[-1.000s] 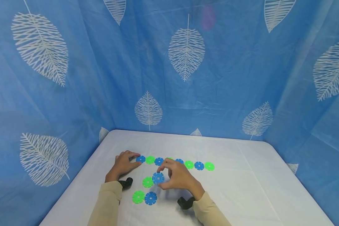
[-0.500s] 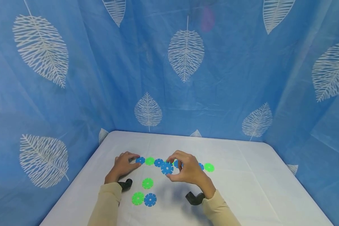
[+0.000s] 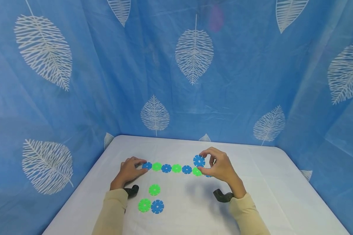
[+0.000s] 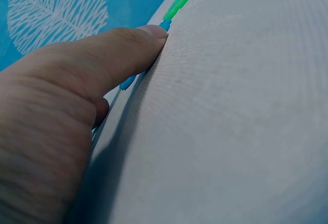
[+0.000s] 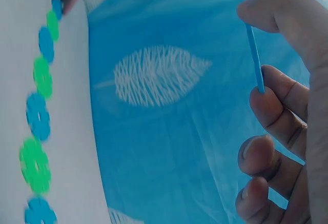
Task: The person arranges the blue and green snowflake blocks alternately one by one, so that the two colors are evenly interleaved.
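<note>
While the left hand (image 3: 128, 171) pinches the end disc (image 3: 146, 164) of the row (image 3: 174, 168), left of the frame's centre, probably as an anchor, the right hand (image 3: 222, 165) holds a blue disc (image 3: 196, 160) by opposite edges, raised right of centre, likely to leave its left rim clear.

No readable lettering anywhere.

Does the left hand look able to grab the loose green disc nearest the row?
Probably yes, after releasing the blue end disc; nothing visible lies between the left hand and the green disc.
</note>
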